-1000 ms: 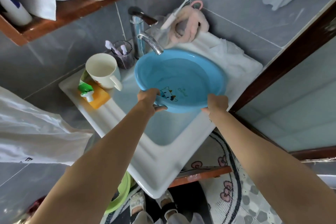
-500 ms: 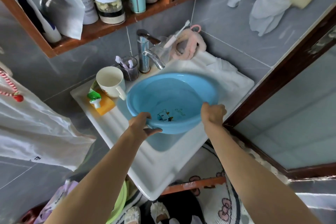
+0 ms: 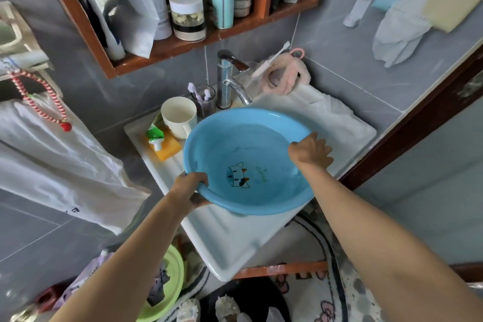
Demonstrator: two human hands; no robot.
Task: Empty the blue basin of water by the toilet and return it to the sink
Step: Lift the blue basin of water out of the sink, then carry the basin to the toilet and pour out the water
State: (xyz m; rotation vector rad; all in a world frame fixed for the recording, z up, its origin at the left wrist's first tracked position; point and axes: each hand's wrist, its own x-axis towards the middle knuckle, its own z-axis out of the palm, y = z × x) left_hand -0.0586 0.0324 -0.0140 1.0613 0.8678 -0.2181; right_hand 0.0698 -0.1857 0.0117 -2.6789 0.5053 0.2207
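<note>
Now you have the round blue plastic basin (image 3: 248,162) over the white ceramic sink (image 3: 230,240), tilted, its far rim just under the chrome tap (image 3: 235,86). Your left hand (image 3: 188,189) has its fingers curled around the near-left rim, gripping it; your right hand (image 3: 312,150) lies over the right rim, fingers spread across the edge, holding rather than clamped. The basin looks empty, so only the setting-down seems left. Lower it level into the sink's hollow, keeping the left rim clear of the cream ceramic mug (image 3: 179,116) at the sink's back-left corner, and release only once it sits steady.
</note>
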